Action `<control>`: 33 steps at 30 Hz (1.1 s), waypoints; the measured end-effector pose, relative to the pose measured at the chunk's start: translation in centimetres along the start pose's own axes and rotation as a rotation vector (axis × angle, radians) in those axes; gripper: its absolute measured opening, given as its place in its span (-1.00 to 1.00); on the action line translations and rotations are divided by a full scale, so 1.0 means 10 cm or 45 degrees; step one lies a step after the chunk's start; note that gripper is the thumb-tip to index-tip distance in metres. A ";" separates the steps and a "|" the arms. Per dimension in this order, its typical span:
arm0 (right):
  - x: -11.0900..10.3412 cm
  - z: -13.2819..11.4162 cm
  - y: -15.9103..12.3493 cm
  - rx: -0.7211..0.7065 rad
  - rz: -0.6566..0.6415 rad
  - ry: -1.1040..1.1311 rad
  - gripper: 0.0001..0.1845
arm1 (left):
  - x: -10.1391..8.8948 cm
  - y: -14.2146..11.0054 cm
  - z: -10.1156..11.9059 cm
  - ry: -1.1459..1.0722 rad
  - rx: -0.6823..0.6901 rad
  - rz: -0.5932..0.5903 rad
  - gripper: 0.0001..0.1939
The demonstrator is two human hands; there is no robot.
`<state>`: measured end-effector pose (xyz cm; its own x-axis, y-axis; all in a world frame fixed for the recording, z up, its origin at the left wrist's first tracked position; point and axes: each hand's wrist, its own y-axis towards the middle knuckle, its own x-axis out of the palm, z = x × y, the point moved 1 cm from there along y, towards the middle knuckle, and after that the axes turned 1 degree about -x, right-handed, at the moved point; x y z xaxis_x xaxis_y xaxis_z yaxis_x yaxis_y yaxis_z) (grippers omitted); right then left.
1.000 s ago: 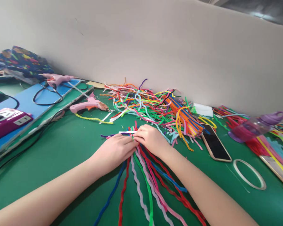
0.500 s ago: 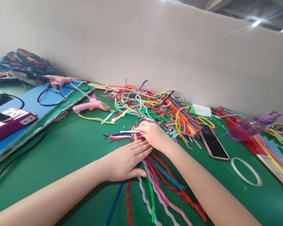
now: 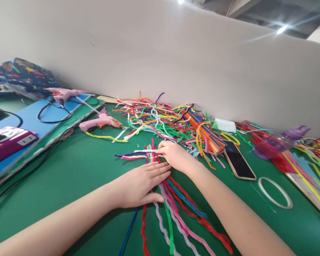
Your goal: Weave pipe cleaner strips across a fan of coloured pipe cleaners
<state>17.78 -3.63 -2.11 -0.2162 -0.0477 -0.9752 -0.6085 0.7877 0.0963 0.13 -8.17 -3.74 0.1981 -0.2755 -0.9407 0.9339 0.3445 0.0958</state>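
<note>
Lying flat, the left hand [image 3: 140, 185], fingers extended, covers coloured pipe cleaners [image 3: 171, 227]; the right hand's [image 3: 177, 156] bent fingers touch a white strip [image 3: 142, 152], grip indeterminable.

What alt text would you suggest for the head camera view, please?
The left hand lies flat across colourful fuzzy strands on a green table while the right hand touches their far ends; beyond are a heap and pink glue guns.

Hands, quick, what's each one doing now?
Left hand: open, laid flat on the pipe cleaners.
Right hand: fingers bent at the white strand; grip can't be told.
</note>
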 end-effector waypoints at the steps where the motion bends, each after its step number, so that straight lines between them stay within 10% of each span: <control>1: -0.02 0.01 -0.02 0.009 -0.007 -0.018 -0.74 | -0.01 0.00 0.00 -0.007 0.001 -0.003 -0.27; 23: 0.00 -0.03 -0.47 0.060 0.276 -0.146 -0.77 | -0.06 -0.08 -0.07 -0.156 -0.005 0.089 -0.55; 33: 0.02 -0.22 -0.40 0.233 0.150 -0.142 -0.87 | -0.12 -0.09 -0.11 -0.115 -0.066 0.255 -0.71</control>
<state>18.47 -8.18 -2.23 -0.1853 0.1111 -0.9764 -0.4334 0.8825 0.1826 -1.28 -7.20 -3.05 0.4061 -0.2757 -0.8712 0.8572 0.4453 0.2587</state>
